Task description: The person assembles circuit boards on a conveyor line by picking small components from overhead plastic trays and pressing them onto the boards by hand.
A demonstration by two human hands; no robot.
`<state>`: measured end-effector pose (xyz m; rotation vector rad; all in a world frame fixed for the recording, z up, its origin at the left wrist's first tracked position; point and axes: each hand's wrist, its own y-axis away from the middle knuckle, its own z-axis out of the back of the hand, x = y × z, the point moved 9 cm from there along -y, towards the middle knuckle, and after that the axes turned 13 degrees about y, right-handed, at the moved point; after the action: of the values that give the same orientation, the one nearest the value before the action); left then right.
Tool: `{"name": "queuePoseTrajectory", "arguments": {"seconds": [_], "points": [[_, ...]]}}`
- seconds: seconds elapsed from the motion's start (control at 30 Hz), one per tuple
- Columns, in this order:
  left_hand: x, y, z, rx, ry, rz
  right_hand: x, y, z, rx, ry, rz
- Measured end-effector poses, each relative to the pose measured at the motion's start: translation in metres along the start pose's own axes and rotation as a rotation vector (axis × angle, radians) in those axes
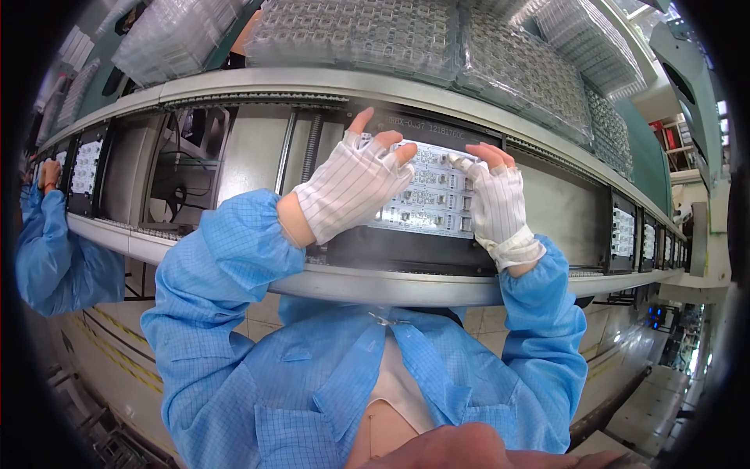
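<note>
Although its upper corners are partly covered, the white circuit board panel point(430, 202) shows as a bright rectangle bearing rows of small square parts, lying flat on a black carrier point(406, 256) in the middle of the conveyor point(391, 289). Over the panel's upper left corner lies the left hand point(355, 180), in a striped white glove that leaves the fingertips bare; it is partly open, one finger stretched away from the others, and whether it has hold of anything I cannot tell. At the panel's right edge the right hand point(500, 199), gloved alike, is half closed with bent fingers, a tip reaching inward over the board; any grip there cannot be made out. Just left of the carrier, a coiled spring point(312, 144) runs beside a metal rod point(287, 148). Farther right along the line sit more carriers with white panels point(623, 232). Beyond the far rail point(234, 84) stand stacks of clear plastic trays point(351, 35). At the far left, well apart, a co-worker's hand point(51, 173) is beside another white panel point(84, 166).
</note>
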<state>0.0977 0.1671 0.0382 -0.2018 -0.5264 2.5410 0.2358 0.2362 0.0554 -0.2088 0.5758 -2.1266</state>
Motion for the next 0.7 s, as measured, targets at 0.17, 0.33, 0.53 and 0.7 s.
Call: {"name": "queuePoseTrajectory", "arguments": {"seconds": [0.17, 0.33, 0.53, 0.7], "points": [[-0.003, -0.008, -0.001, -0.02, 0.001, -0.011, 0.009, 0.016, -0.016, 0.059, 0.06, 0.044], [-0.008, -0.001, 0.01, -0.103, 0.126, -0.059, 0.016, 0.016, -0.019, 0.084, 0.259, 0.1], [-0.022, 0.0, 0.002, -0.036, 0.098, -0.109, 0.01, 0.027, 0.004, 0.091, 0.104, 0.027], [-0.019, -0.003, 0.006, -0.004, 0.13, -0.092, 0.023, 0.035, -0.004, 0.135, 0.077, 0.066]]}}
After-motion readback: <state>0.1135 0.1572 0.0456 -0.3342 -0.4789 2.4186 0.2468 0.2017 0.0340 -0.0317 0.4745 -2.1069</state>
